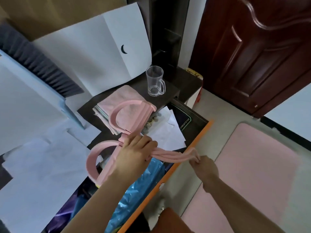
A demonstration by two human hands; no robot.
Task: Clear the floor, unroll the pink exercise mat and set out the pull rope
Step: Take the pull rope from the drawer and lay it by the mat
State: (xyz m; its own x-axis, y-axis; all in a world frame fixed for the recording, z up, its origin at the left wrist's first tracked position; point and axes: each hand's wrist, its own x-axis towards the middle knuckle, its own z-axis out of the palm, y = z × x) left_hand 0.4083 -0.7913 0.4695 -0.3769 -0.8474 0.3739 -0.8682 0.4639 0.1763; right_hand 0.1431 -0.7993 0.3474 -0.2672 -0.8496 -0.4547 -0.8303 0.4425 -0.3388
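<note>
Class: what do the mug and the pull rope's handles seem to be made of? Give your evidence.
The mug: clear glass or hard plastic; see-through, with a glossy rim. The pull rope handles: probably matte pink foam padding; dull surface, thick rounded edges.

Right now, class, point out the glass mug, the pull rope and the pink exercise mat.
glass mug [155,80], head view, on its clear side wall.
pull rope [170,156], head view, on the bundled elastic tubes.
pink exercise mat [252,165], head view, on its bare top surface.
</note>
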